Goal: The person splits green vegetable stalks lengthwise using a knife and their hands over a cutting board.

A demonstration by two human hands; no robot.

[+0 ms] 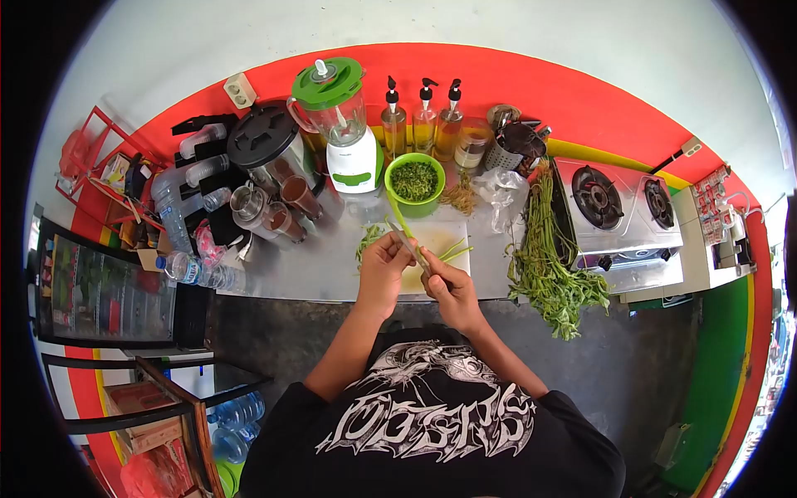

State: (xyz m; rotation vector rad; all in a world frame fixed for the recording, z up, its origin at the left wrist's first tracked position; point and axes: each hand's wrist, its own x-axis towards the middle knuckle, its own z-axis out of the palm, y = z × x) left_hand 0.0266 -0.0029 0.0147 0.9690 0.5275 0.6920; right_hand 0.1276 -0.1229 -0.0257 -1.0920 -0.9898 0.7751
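My left hand (pixel 383 264) is closed near the middle of the counter, pinching a long green vegetable stem (pixel 393 207) that points up toward the bowl. In my right hand (pixel 451 289) is a knife (pixel 407 241), its blade angled up and left against the stem. Below both hands lies a pale cutting board (pixel 458 267) with cut stems (pixel 455 252) on it. Leafy scraps (pixel 370 239) lie just left of the hands. Just beyond them stands a green bowl (pixel 406 205) with chopped greens (pixel 414 179) in it.
A large leafy bunch (pixel 544 266) hangs over the counter's front edge, beside a gas stove (pixel 627 207). A plastic bag (pixel 501 197), pump bottles (pixel 424 124) and a blender (pixel 353 162) line the back. Cups (pixel 300 195) and water bottles (pixel 199 270) crowd the left.
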